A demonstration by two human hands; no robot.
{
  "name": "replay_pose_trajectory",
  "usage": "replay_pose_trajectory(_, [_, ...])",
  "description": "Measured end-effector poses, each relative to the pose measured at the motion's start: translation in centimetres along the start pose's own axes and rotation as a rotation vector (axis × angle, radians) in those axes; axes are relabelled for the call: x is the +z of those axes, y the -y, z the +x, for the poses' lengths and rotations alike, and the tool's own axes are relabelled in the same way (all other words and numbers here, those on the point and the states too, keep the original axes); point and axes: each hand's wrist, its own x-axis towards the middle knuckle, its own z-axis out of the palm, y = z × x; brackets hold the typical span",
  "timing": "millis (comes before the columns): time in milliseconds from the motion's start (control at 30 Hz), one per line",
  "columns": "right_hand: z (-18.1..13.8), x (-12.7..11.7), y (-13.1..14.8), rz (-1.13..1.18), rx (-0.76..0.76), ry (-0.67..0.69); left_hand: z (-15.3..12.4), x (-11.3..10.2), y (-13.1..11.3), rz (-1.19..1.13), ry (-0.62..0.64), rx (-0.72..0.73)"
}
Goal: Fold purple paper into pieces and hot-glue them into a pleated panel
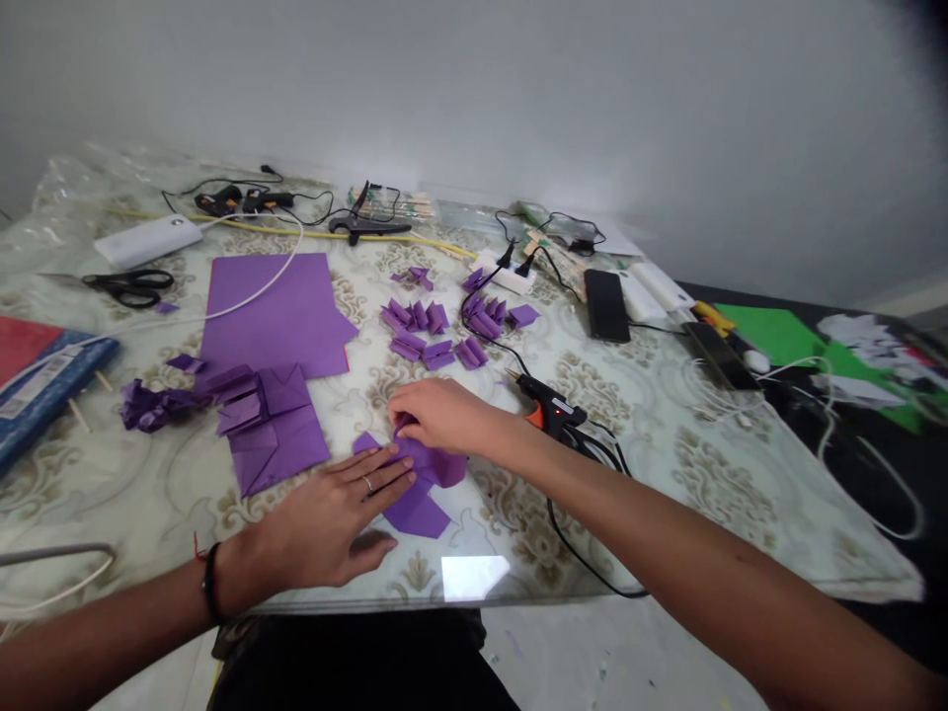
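Observation:
A piece of purple paper point(419, 509) with folded flaps lies on the table near its front edge. My left hand point(348, 504) rests on it from the left, fingers stretched out and lying flat, thumb apart. From the right my right hand point(436, 410) curls its fingers at the paper's far edge, pinching a fold of it; the fingertips are partly hidden. To the left is a larger folded purple paper piece point(277, 430). A glue gun point(552, 410) lies to the right, beyond my right forearm.
Several small folded purple papers point(436, 351) lie beyond my hands. Purple sheets point(267, 306), crumpled paper point(155, 405) and scissors point(129, 286) are at the left. A power strip point(504, 272), a phone point(605, 304) and cables lie at the right. Pliers-like clamp point(366, 225) stands at the back.

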Motion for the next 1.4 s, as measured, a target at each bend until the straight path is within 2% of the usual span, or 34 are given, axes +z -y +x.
replay_pose_trajectory(267, [0.1, 0.4, 0.0, 0.016, 0.053, -0.021, 1.1, 0.4, -0.3, 0.091, -0.027, -0.02])
replay_pose_trajectory(500, [-1.4, 0.7, -0.3, 0.026, 0.174, -0.083, 0.9, 1.2, -0.5, 0.149, -0.033, -0.059])
replay_pose_trajectory(633, [-1.9, 0.9, 0.3, 0.01, 0.243, -0.074, 1.2, 0.9, -0.8, 0.148, -0.004, -0.062])
replay_pose_trajectory(967, [-1.7, 2.0, 1.8, -0.072, 0.409, -0.103, 1.2, 0.9, -0.8, 0.131, -0.028, -0.068])
replay_pose_trajectory(1233, [-1.7, 2.2, 3.2, -0.107, 0.413, -0.098, 1.2, 1.2, -0.8, 0.159, -0.053, -0.032])
replay_pose_trajectory(1400, [-3.9, 2.5, 3.4, -0.064, 0.321, -0.088, 1.2, 1.2, -0.9, 0.145, -0.034, -0.038])
